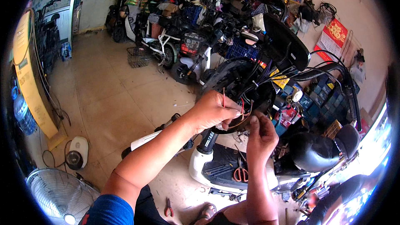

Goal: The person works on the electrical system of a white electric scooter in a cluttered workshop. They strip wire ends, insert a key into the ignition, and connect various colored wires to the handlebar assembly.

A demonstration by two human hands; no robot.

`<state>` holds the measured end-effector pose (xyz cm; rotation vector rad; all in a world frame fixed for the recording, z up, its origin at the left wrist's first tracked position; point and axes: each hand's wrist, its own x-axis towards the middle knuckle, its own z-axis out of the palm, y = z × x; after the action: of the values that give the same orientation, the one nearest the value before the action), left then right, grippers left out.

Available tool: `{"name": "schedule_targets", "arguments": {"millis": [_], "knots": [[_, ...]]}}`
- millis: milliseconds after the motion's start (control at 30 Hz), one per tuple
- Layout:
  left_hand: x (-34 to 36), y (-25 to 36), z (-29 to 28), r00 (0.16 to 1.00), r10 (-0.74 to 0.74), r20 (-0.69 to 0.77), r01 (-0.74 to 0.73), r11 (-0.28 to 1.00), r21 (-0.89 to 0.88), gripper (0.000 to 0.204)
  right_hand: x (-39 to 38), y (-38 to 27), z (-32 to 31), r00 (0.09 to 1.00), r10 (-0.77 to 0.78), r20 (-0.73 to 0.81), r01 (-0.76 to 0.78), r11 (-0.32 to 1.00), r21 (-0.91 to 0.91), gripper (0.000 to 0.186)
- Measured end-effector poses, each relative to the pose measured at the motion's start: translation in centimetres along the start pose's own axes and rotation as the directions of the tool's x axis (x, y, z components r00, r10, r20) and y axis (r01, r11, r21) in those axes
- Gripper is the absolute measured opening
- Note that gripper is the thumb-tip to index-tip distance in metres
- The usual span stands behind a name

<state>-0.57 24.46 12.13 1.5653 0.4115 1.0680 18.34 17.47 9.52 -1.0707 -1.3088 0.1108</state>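
My left hand (214, 110) pinches thin electrical wires (243, 105), red and orange-brown, between thumb and fingertips. Close beside it my right hand (262, 135) has its thumb and fingers closed on the same strands. Just behind both hands stands the opened black front of an electric scooter (227, 75), with dark cables (264, 75) spilling out toward the handlebar. Below, scissors (240, 173) with orange-brown handles lie on the scooter's dark footboard (212, 162). The wire ends between my fingers are too small to make out.
Red-handled pliers (168, 209) lie on the floor near my foot. A wire-guarded fan (62, 196) stands at lower left, below a yellow panel (31, 75). More scooters (166, 50) and piled parts fill the back. A black seat (314, 152) is at right.
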Motion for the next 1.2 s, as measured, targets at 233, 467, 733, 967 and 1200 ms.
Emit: {"name": "schedule_targets", "arguments": {"millis": [233,467,733,967,1200], "knots": [[0.0,0.0,0.0,1.0,-0.009,-0.01,0.008,0.999,-0.043,0.019,0.9,-0.9,0.4,0.738,-0.643,0.203,0.644,0.583,-0.495,0.031],[0.0,-0.3,-0.1,0.999,0.037,-0.019,-0.036,0.997,0.061,0.019,0.2,-0.6,0.9,0.919,-0.365,0.15,0.394,0.864,-0.314,0.007],[0.1,-0.4,-0.6,1.0,-0.002,-0.028,0.002,1.0,-0.02,0.02,1.6,-0.6,0.2,0.487,0.529,0.695,-0.859,0.15,0.489,0.025],[0.0,-0.4,-0.3,0.999,-0.006,-0.044,0.006,1.0,-0.015,0.021,-0.2,-0.2,0.0,0.976,0.127,0.177,-0.139,0.989,0.057,0.025],[-0.1,-0.2,-0.3,0.999,0.022,-0.028,-0.021,0.999,0.024,0.02,0.6,-0.5,0.3,0.777,-0.588,0.225,0.624,0.672,-0.399,0.02]]}}
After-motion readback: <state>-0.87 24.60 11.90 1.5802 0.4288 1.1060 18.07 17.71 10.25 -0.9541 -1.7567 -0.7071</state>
